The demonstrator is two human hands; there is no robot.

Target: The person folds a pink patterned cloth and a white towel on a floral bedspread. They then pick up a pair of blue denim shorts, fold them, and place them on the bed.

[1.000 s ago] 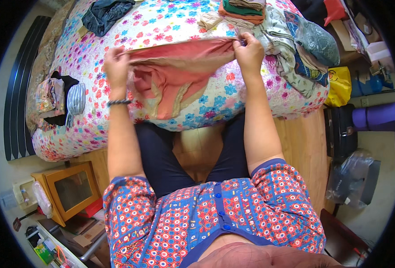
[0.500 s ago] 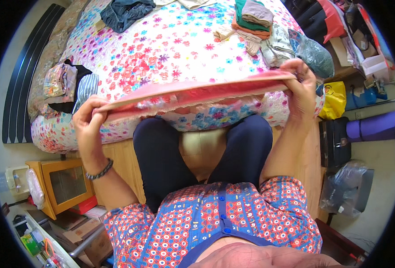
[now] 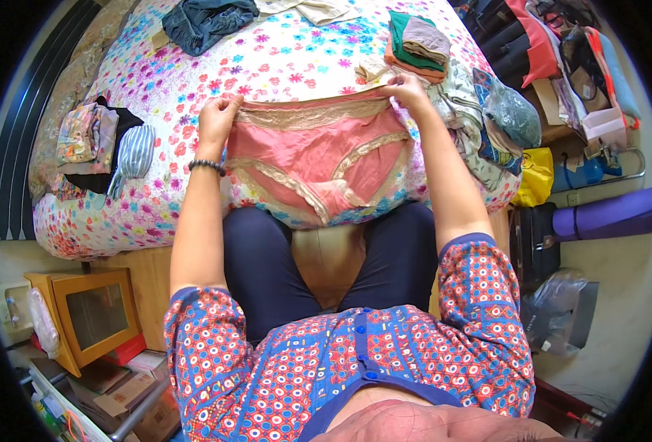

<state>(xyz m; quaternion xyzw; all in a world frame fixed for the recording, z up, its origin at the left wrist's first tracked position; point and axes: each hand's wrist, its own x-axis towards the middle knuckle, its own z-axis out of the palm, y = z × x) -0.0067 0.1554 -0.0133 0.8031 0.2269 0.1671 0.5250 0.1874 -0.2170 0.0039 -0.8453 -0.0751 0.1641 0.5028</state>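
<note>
Pink underpants with beige lace trim lie spread at the near edge of the bed, their waistband away from me. My left hand pinches the left end of the waistband. At the other end, my right hand is closed on the same band, holding it stretched. The leg openings and crotch point toward my knees. Beneath them is a white bedspread with colourful flowers.
Folded clothes and a patterned garment are stacked at right. Folded clothes and a striped garment lie left. Jeans rest at the far side. A yellow bag stands beside the bed.
Both hands have moved forward and closer together. The underpants, held up as a stretched band before, are now laid out flat on the bed.
</note>
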